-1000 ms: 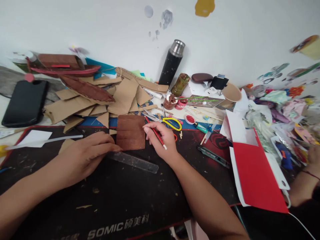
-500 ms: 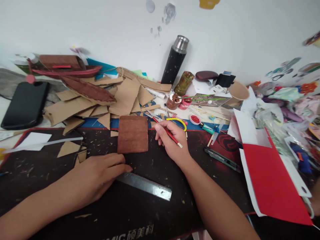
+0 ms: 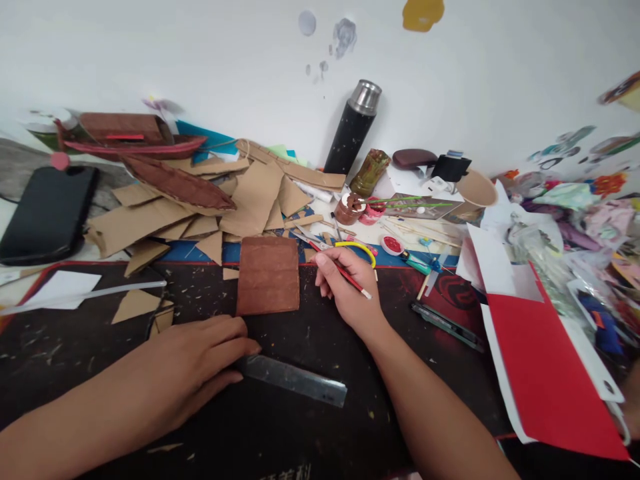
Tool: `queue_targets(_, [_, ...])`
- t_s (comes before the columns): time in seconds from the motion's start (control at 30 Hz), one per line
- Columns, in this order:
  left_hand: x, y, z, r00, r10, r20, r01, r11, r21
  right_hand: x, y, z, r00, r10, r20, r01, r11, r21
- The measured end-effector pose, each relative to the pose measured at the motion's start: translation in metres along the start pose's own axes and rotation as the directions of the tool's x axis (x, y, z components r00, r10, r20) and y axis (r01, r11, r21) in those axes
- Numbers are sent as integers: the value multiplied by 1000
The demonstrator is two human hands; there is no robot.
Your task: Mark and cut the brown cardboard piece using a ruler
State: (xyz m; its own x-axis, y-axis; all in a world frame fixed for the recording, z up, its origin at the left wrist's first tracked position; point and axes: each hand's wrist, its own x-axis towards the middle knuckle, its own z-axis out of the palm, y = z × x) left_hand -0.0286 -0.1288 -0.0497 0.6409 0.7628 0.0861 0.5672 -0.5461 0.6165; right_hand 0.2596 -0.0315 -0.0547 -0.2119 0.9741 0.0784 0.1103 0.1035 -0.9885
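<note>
Brown square (image 3: pixel 269 275), just beyond and between the hands, should be light, stiff but creasable; I'd take it by the edges. On my feed left hand (image 3: pixel 200 360) pinches clear ruler (image 3: pixel 300 383) by one end; right hand (image 3: pixel 347 287) grips red pencil (image 3: pixel 354 280). Beyond right hand: jar (image 3: pixel 345 215) with brown stuff, dish (image 3: pixel 393 253) with red.

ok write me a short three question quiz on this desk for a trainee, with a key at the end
1. True or false: the right hand holds the slim red pencil with a white end.
2. Which thing does the left hand touch? A) black flask with a steel top; B) flat, shiny grey ruler; C) yellow-handled scissors.
3. In the picture, is the flat, square brown panel left or right of the right hand?

Key: 1 true; 2 B; 3 left.
</note>
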Motion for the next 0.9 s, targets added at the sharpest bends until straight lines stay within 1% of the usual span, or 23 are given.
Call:
queue_targets(0.1, [3,5,0,1000,2,-18,-1,999,34,-1,-1,1,1000,1,5,-1,1000,-3])
queue_targets(0.2, [6,10,2,999,35,-31,-32,995,97,-2,-1,1,1000,1,8,-1,1000,-25])
queue_targets(0.3, [6,10,2,998,55,-38,-50,992,118,-3,-1,1,1000,-5,14,5,999,-47])
queue_targets(0.4, [5,3,-5,995,71,-66,-63,991,116,-4,-1,0,1000,-13,19,14,999,-52])
queue_targets(0.5, [2,-7,-16,992,104,-68,-91,981,168,-4,0,1,999,-23,24,25,998,-55])
queue_targets(0.63, [-2,-17,-30,993,120,21,-120,932,342,-5,1,1,999,-37,35,40,996,-79])
queue_targets(0.7, [-3,-20,-34,989,148,28,-145,887,438,-6,2,2,998,-48,45,52,994,-97])
queue_targets(0.73, [-2,-21,-35,986,166,11,-152,869,471,-7,2,2,997,-54,48,59,992,-107])
queue_targets(0.8, [1,-22,-36,978,200,-59,-143,851,505,-8,3,3,996,-71,54,78,988,-131])
queue_targets(0.83, [3,-21,-36,971,216,-107,-133,850,509,-9,4,3,995,-82,57,89,985,-146])
queue_targets(0.9, [7,-19,-36,959,229,-165,-119,859,498,-10,3,4,991,-113,74,124,975,-186])
